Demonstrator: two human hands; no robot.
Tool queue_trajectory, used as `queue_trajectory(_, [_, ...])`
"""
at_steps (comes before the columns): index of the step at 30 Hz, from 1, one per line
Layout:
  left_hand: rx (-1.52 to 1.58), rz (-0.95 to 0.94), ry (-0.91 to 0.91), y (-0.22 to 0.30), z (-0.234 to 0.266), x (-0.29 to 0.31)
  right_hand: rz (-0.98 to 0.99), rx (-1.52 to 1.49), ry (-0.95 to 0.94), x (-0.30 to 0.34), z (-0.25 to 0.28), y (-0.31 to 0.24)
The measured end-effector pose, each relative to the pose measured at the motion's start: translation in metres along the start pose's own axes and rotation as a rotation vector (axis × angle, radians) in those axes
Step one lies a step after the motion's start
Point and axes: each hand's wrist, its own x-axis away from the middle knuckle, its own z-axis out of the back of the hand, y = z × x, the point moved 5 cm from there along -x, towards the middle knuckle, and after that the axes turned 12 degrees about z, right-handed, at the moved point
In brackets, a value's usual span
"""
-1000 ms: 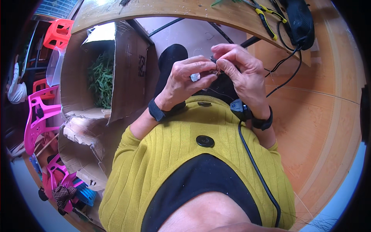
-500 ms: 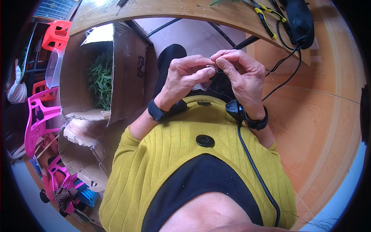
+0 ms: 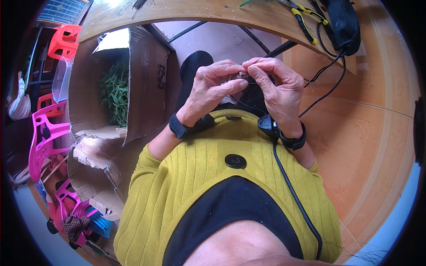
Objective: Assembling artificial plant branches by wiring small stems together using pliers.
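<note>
My left hand (image 3: 217, 82) and my right hand (image 3: 282, 84) meet fingertip to fingertip above my lap. Between them is a thin dark wire (image 3: 252, 83), pinched by the right thumb and forefinger. A fine strand, seemingly of the same wire, trails below the left thumb toward my right wrist. The left fingers are curled in around the same spot, their thumb a little lower than the forefinger. Exactly where each fingertip grips is too small to tell. Both wrists wear black bands, and a small black camera (image 3: 266, 124) sits at the right one.
A wooden table (image 3: 186, 13) spans the far side, bearing yellow-and-black pliers (image 3: 304, 26) and a black mesh pouch (image 3: 344, 26) with cables. Left of me stands an open cardboard box (image 3: 148, 80) of green artificial sprigs (image 3: 116, 95). Pink and red plastic stools and another person are farther left.
My left thumb has slid slightly down and right, widening its gap to the forefinger. The right hand stays almost still. At the left edge, the other person has shifted a little.
</note>
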Motion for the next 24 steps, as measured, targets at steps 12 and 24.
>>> queue_trajectory(12, [-0.118,0.026,0.054,-0.005,0.008,-0.002,-0.173,-0.305,0.069,0.008,-0.001,0.019])
queue_trajectory(24, [-0.093,-0.122,0.223,0.010,0.012,0.013,0.289,1.431,-0.216,-0.108,0.108,0.050])
